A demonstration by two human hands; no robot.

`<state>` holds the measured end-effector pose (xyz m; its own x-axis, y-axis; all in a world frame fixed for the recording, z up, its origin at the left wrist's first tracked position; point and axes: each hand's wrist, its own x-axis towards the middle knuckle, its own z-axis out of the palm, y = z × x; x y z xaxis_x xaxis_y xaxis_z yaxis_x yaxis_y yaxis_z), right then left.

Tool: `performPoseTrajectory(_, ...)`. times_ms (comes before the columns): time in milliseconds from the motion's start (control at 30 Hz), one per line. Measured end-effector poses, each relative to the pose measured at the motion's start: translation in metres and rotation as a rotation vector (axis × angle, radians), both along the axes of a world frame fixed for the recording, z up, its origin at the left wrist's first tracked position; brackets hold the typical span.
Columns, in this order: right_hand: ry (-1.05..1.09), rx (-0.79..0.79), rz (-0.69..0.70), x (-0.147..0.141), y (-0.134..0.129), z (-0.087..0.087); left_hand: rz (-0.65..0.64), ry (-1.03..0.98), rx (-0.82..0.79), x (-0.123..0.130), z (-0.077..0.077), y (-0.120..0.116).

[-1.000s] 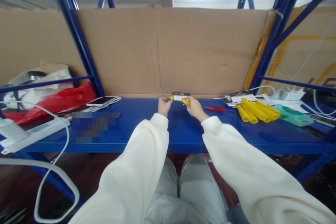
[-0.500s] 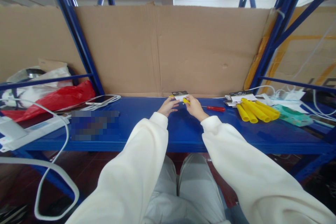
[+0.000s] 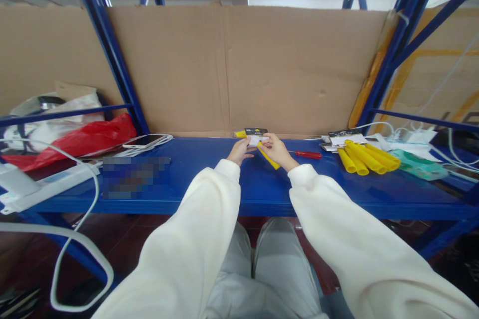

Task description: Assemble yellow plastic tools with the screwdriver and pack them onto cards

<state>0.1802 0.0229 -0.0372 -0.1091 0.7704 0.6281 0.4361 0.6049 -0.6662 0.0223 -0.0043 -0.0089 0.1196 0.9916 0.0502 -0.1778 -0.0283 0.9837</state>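
Near the back of the blue shelf, my left hand [image 3: 239, 151] is closed on the left edge of a small black-and-white card [image 3: 256, 140]. My right hand [image 3: 277, 150] has its fingers closed around a yellow strip or tube [image 3: 270, 157], which slants down toward me at the card's lower right. Another bit of yellow shows past the card's upper left; whether it is the same piece I cannot tell. Just right of my right hand lies a screwdriver [image 3: 308, 154] with a red handle.
Several yellow tubes [image 3: 368, 157] lie by another black-and-white card [image 3: 347, 137] on the right, beside a green packet [image 3: 419, 164]. To the left are a phone [image 3: 144, 141], a red bag [image 3: 93, 135], a white power strip [image 3: 48, 189] and cables. Cardboard [image 3: 262, 70] stands behind the shelf.
The yellow piece now shows longer, pointing down toward me beneath my right hand, and more yellow shows at the card's upper left. My left fingers have closed in on the card.
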Motion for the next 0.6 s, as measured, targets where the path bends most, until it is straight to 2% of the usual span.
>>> performPoseTrajectory(100,0.031,-0.019,0.020,0.001,-0.002,0.002,0.001,-0.023,-0.015,0.001,0.000,0.000)
performPoseTrajectory(233,-0.041,-0.026,0.015,0.003,-0.010,0.004,-0.050,-0.013,-0.089,0.004,-0.002,-0.001)
performPoseTrajectory(367,-0.080,0.018,-0.004,0.002,-0.013,0.006,-0.027,-0.080,-0.096,0.004,-0.002,0.002)
performPoseTrajectory(500,0.028,0.049,-0.159,0.004,-0.009,0.009,0.034,-0.156,-0.086,0.002,-0.001,0.004)
performPoseTrajectory(600,0.191,-0.102,-0.263,0.009,-0.005,0.011,0.069,-0.181,-0.091,0.001,0.001,0.004)
